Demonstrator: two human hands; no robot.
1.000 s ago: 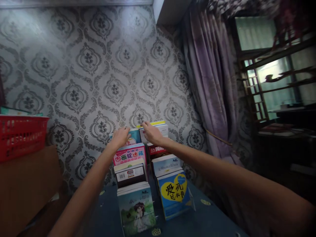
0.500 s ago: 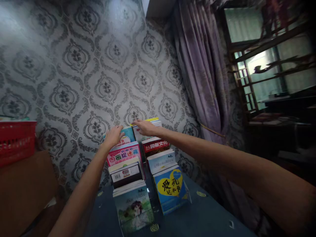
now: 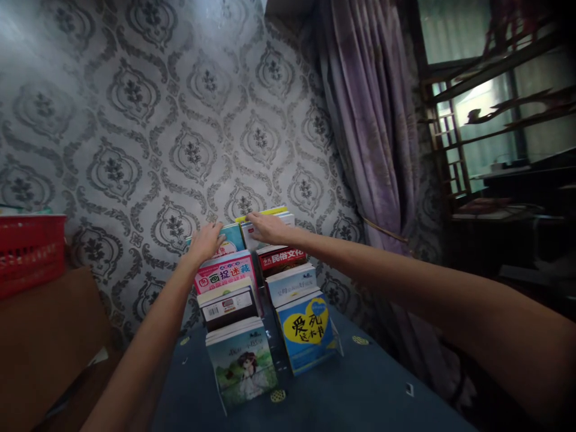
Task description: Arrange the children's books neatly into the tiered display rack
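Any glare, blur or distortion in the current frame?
Head view: glare washes out the wallpaper at upper left; head view: lower right falls to near black; head view: red basket looks soft, while the blue book's large title stays readable; head view: right arm looms large toward the edge, probably wide-angle stretch.

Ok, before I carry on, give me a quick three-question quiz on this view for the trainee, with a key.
1. Multiple choice: where is the left hand?
a) on the basket
b) at the back books of the left row
c) on the front book of the left row

2. True or false: the front book of the right row has a yellow heart on its cover.

3. Fill in: the curtain hangs in the ____ half of the picture.

Key: 1 b; 2 true; 3 right.
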